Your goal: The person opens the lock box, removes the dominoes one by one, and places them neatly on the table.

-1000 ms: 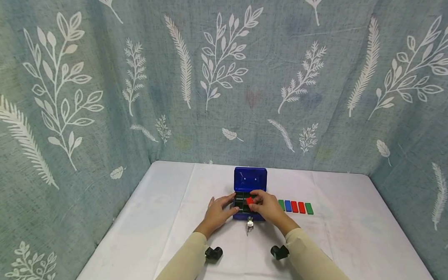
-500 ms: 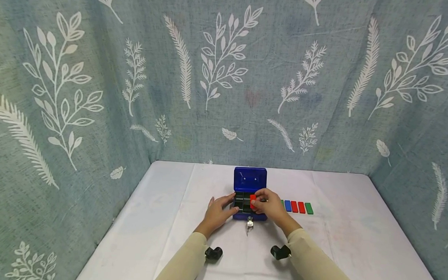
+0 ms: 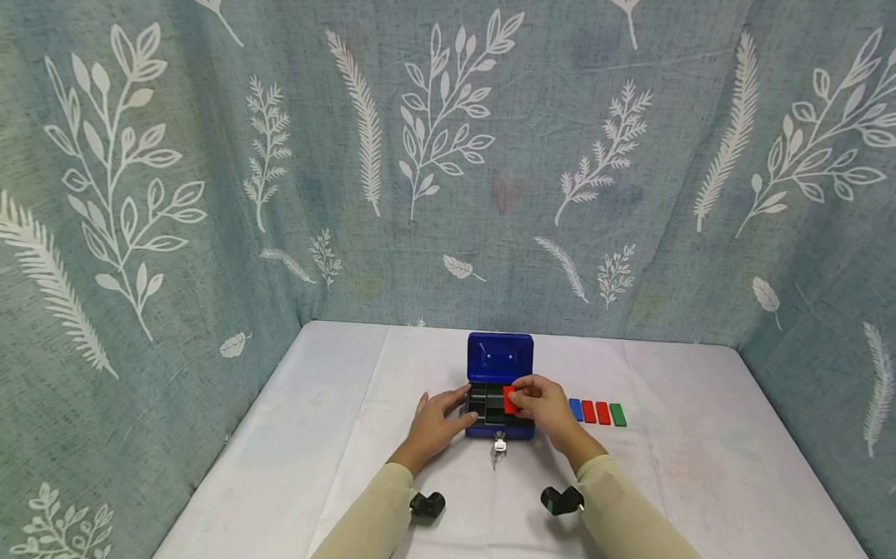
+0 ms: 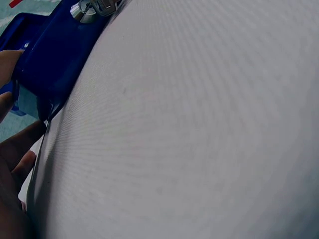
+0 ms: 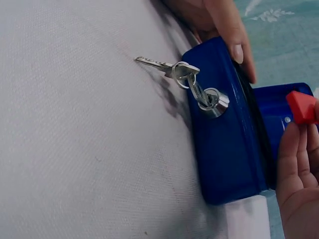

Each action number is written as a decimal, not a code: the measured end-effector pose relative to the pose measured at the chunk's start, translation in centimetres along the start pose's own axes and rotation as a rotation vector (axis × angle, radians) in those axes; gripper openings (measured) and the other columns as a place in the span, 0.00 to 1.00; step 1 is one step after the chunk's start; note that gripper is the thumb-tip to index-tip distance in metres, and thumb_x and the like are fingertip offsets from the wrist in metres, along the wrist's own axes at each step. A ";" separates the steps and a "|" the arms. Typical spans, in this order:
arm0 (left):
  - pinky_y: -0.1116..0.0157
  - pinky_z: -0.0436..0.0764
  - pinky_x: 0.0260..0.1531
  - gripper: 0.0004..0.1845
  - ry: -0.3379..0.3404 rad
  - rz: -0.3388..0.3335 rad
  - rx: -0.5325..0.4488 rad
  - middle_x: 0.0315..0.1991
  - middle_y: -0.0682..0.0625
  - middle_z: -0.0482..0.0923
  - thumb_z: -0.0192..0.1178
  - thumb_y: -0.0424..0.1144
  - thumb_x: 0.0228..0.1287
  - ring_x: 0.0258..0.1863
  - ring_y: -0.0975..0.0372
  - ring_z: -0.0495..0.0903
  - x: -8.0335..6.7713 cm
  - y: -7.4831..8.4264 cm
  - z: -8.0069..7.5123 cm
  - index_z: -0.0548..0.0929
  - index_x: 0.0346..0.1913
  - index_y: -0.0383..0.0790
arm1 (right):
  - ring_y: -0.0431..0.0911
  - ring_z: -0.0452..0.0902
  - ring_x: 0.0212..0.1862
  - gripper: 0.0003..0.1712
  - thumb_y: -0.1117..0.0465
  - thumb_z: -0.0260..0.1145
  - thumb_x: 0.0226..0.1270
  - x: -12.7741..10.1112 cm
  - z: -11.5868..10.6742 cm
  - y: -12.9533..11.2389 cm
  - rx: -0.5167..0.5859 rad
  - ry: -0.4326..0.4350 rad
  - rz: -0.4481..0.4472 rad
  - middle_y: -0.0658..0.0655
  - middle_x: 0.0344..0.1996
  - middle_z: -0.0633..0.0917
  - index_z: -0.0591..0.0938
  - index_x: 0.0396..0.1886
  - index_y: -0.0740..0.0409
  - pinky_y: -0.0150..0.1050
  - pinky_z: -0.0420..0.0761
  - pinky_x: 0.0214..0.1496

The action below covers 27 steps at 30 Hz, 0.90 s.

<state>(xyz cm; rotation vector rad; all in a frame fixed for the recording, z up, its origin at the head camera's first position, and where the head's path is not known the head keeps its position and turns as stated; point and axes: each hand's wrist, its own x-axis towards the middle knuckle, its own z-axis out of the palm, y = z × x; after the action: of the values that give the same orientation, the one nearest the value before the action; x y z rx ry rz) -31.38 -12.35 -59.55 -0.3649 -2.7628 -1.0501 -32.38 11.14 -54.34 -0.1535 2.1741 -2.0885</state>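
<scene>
A small blue cash box [image 3: 479, 433] stands on the table with its lid [image 3: 500, 361] raised at the back and a black compartment tray [image 3: 477, 400] inside. Its left end is held by my left hand [image 3: 436, 426], thumb over the rim and fingers along the side, as the right wrist view also shows. Between thumb and fingers of my right hand [image 3: 553, 413] a red domino-like block [image 3: 509, 400] is pinched, over the tray's right part. In the front lock sits a key, with another key [image 5: 154, 63] hanging from its ring.
Right of the box lies a row of flat blocks: a blue block [image 3: 577, 410], two red blocks [image 3: 596, 413] and a green block [image 3: 618, 415]. A white cloth [image 3: 384, 368] covers the table. A leaf-patterned curtain [image 3: 453, 163] hangs behind it.
My right hand has shifted slightly right, carrying the red block from the tray's middle toward its right side and turning it more upright. The left hand keeps its place on the box.
</scene>
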 end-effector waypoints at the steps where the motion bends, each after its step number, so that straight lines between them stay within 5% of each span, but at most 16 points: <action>1: 0.44 0.42 0.70 0.33 0.000 0.000 0.000 0.59 0.56 0.78 0.61 0.62 0.60 0.65 0.59 0.69 0.0 0.0 0.0 0.74 0.68 0.56 | 0.47 0.79 0.36 0.12 0.69 0.67 0.64 0.0 0.0 0.0 -0.003 0.008 0.001 0.59 0.36 0.81 0.80 0.47 0.68 0.42 0.85 0.41; 12: 0.44 0.42 0.70 0.33 0.001 0.011 -0.009 0.59 0.56 0.77 0.61 0.61 0.60 0.65 0.58 0.69 0.1 -0.1 0.0 0.74 0.68 0.55 | 0.49 0.78 0.41 0.16 0.67 0.66 0.66 0.3 -0.4 -0.2 -0.020 0.046 0.087 0.60 0.42 0.80 0.80 0.52 0.66 0.40 0.84 0.43; 27: 0.43 0.43 0.69 0.33 0.013 0.028 -0.008 0.60 0.54 0.78 0.61 0.60 0.60 0.64 0.56 0.71 0.0 0.0 -0.1 0.74 0.68 0.54 | 0.49 0.78 0.41 0.17 0.67 0.66 0.66 -0.2 -1.2 -0.4 -0.012 0.059 0.091 0.60 0.43 0.81 0.80 0.54 0.67 0.42 0.84 0.44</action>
<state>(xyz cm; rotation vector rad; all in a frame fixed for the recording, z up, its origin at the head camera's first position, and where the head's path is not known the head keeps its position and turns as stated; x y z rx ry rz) -31.34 -12.45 -59.49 -0.3955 -2.7351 -1.0537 -32.36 12.37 -53.85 0.0065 2.1828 -2.0560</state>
